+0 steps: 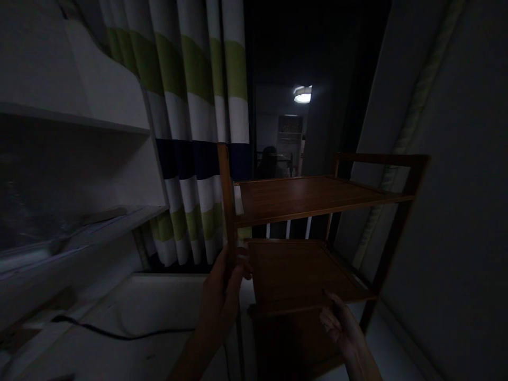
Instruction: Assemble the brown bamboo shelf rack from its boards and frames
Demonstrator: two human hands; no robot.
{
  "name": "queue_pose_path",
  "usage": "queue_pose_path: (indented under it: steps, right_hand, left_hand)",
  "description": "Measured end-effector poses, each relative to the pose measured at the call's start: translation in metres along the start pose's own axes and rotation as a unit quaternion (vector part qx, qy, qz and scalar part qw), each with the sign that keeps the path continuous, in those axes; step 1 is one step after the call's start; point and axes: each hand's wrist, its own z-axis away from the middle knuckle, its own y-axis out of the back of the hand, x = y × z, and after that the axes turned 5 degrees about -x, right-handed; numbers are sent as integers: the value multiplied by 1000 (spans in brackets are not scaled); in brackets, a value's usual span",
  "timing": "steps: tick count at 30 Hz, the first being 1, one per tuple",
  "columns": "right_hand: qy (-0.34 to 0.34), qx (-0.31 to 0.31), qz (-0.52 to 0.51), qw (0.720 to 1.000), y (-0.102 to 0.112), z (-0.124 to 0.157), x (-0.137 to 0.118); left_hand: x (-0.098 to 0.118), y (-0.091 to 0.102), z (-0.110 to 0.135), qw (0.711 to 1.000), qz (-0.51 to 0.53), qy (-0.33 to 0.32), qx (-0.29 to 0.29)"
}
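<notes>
A home is suggested by the striped curtain (pixel 196 119), the white shelf unit (pixel 115 90) and the 3-tier wooden rack (pixel 293 270).

Grained wood, soft cloth, dark gloss.
Shows brown wood with a faint sheen on the rack (pixel 305 267) at four o'clock, matt woven-looking cloth in the curtain (pixel 198 66) at eleven, glossy, reflective glass in the window pane (pixel 278 69) at twelve, and smooth, pale, matt board on the desk (pixel 159 299) at half past seven, beneath a plastic-looking cable (pixel 130 337).
</notes>
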Motion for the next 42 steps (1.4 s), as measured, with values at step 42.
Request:
queue_pose_path:
  steps: [42]
  right_hand:
    - [-40,64,-30,997,-24,12,11]
  left_hand:
    - [10,9,-8,978,-184,-42,89]
